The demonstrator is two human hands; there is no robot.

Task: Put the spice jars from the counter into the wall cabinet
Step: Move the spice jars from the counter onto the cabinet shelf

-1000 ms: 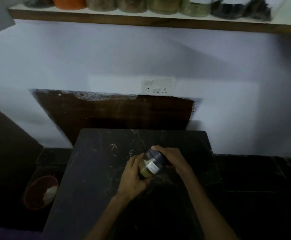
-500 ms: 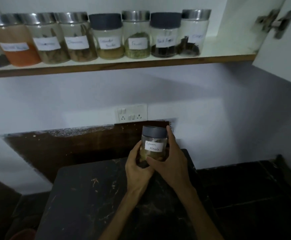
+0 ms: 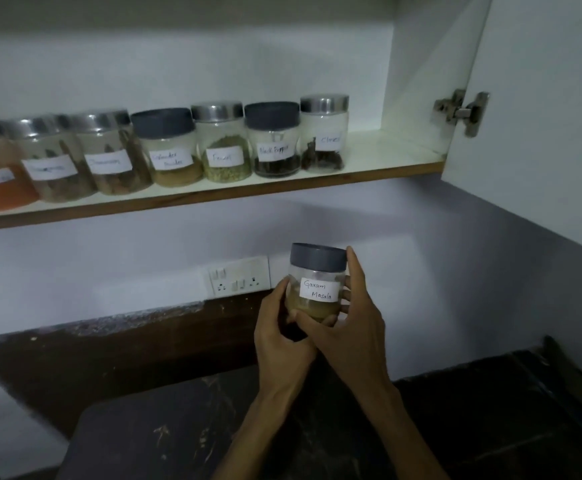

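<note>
We have the clear glass jar with a dark grey lid and a white handwritten "Garam Masala" label (image 3: 317,284) upright in mid-air, below the cabinet shelf and in front of the white switch-and-socket plate (image 3: 238,276) on the wall. Both hands are clamped on it: our left hand (image 3: 284,336) cups its lower left side and base, our right hand (image 3: 350,329) wraps its right side, with one finger reaching up along the lid. Above, the white cabinet shelf with a wooden front edge (image 3: 213,199) already carries a row of similar labelled spice jars (image 3: 164,150), ending at the right with a steel-lidded jar of cloves (image 3: 324,135). Just beyond that one there is bare shelf before the cabinet's side wall, and the white door (image 3: 542,116) stands open. The dark stone surface (image 3: 151,441) below shows no other jar in view, so we judge this to be the last one or nearly so: it remains to be lifted and set down on the shelf.
</note>
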